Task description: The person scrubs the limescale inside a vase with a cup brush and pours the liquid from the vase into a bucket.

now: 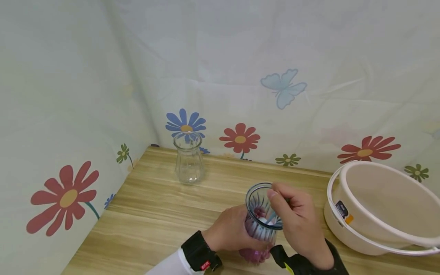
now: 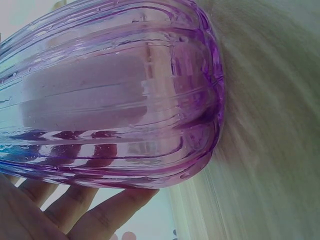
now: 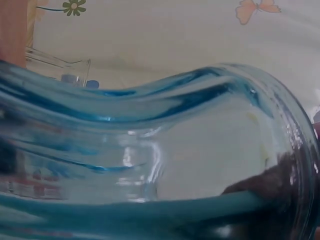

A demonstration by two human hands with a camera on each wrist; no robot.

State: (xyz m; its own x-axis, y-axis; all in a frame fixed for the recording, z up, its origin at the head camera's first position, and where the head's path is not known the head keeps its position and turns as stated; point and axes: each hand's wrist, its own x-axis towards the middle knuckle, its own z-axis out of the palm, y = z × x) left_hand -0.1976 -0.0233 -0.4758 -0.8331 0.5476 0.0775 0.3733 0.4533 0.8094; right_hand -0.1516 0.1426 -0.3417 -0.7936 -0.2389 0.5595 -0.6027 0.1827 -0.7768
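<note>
Near the bucket's edge — more room leftward — hands flank the vase.

Was ribbed glass vase, blue at flared rim, purple toward base, held mouth up on or just above wooden tabletop, enclosed pale block, slanting blue rod.

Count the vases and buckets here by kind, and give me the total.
Vases: 2, one clear vase and one blue-and-purple vase
Buckets: 1, a cream bucket
Total: 3
</note>
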